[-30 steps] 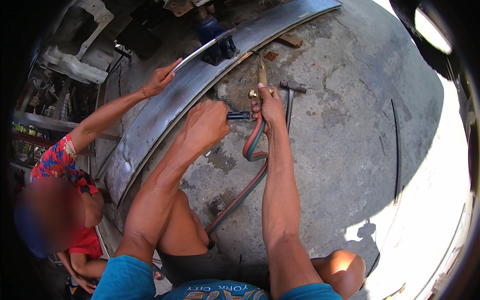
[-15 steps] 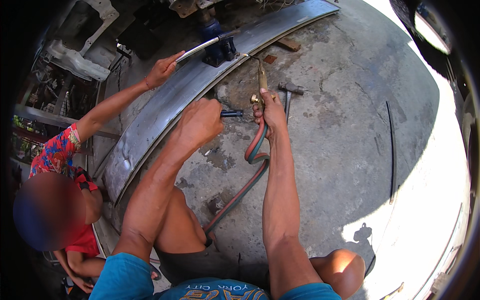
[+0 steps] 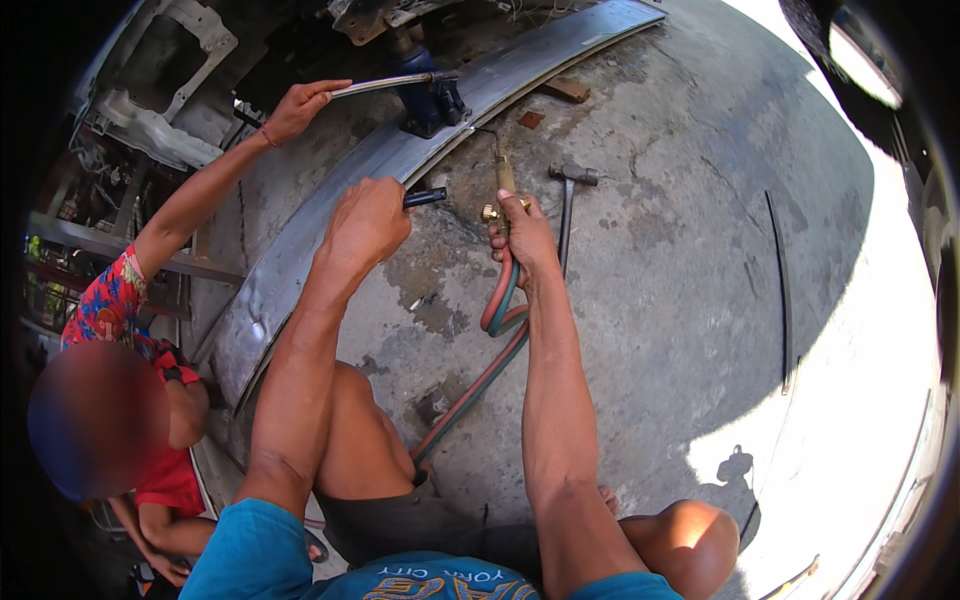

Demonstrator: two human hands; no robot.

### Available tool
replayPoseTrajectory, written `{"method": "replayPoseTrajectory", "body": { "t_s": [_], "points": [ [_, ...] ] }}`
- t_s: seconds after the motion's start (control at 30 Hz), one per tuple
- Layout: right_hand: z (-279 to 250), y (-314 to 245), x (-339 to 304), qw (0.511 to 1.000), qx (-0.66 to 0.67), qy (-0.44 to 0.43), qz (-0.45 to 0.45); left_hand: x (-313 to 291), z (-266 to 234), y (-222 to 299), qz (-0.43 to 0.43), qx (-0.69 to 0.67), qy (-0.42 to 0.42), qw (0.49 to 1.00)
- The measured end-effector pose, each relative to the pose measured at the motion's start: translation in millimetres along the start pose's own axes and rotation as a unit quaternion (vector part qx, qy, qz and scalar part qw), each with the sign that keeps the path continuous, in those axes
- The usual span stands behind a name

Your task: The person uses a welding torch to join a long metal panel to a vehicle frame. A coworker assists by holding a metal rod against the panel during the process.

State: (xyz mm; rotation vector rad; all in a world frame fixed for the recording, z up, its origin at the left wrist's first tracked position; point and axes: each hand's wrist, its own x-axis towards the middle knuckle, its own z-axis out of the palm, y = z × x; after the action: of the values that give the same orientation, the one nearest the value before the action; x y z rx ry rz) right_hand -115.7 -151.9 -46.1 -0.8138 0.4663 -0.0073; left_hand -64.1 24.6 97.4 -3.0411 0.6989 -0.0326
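My right hand (image 3: 522, 232) is closed around a brass gas torch (image 3: 504, 178) with a valve knob on its side. The torch's thin bent tip reaches the near edge of a long curved metal plate (image 3: 315, 225), beside a blue bottle jack (image 3: 419, 98); I see no clear flame. Red and green twin hoses (image 3: 480, 378) coil down from the torch toward my leg. My left hand (image 3: 366, 222) is closed on a black cylindrical tool (image 3: 427, 197), its kind mostly hidden by my fist. It is over the plate's near edge.
At the left a co-worker's hand (image 3: 297, 110) grips a metal pipe lever (image 3: 385, 84) on the jack. A hammer (image 3: 569, 190) lies right of the torch. Beyond are a wood block (image 3: 566, 90) and a rusty scrap (image 3: 531, 119). A dark thin strip (image 3: 781, 290) lies farther right.
The co-worker's hand has moved away from me, swinging the pipe lever more level across the view. My left hand and its black tool moved left; the torch tip shifted slightly left and nearer.
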Motion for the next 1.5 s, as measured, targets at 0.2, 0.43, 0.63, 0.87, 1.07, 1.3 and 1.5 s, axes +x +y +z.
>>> {"method": "replayPoseTrajectory", "body": {
  "t_s": [0.2, 0.43, 0.63, 0.87, 1.07, 1.3, 1.5],
  "points": [
    [-3.2, 5.1, -6.8, 1.000, 0.005, -0.013, 0.008, -1.2, -9.7, -3.7, -0.045, -0.013, -0.016, 0.999],
    [1.9, 8.5, -17.9, 0.999, -0.015, -0.021, 0.022, -0.5, -9.9, -13.1, -0.006, 0.008, 0.008, 1.000],
    [7.7, 12.0, -21.1, 0.999, -0.011, -0.026, 0.021, 3.2, -6.4, -23.4, 0.014, 0.020, 0.007, 1.000],
    [4.5, 9.4, -13.9, 0.999, 0.006, -0.021, 0.025, -5.7, -17.7, -2.9, -0.033, 0.020, -0.004, 0.999],
    [1.4, 3.6, -9.5, 1.000, 0.009, -0.010, 0.014, -3.3, -15.8, -5.0, -0.032, 0.018, -0.018, 0.999],
    [0.7, 1.8, -5.0, 1.000, 0.017, -0.010, 0.013, 10.1, 2.5, -11.6, -0.022, -0.031, -0.064, 0.997],
    [1.8, 1.9, -4.5, 1.000, 0.009, -0.005, 0.005, 22.1, 23.1, -14.0, -0.011, -0.031, -0.129, 0.991]
  ]
}}
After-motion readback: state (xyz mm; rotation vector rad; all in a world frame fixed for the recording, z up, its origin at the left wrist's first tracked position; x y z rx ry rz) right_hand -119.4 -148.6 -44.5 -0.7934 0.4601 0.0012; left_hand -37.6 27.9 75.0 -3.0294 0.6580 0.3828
